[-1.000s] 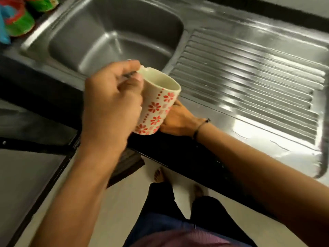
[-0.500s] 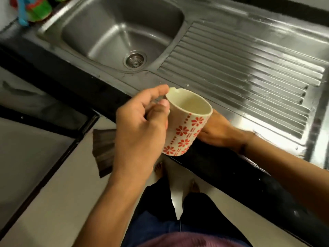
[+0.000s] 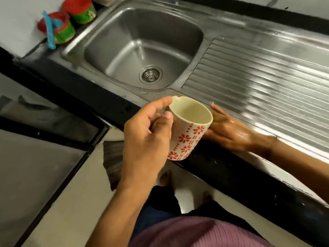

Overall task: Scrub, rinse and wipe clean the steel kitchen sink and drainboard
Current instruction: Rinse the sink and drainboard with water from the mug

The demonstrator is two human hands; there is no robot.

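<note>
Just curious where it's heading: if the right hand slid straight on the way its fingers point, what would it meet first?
Probably nothing soon. The right hand lies flat on the front rim of the steel sink, fingers pointing left along it. The white mug with red flowers is in front of them in the picture, though it looks held above the rim.

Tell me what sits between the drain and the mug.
Only bare steel in the head view: from the drain the basin floor rises to the sink front rim, then the mug held in the left hand.
</note>
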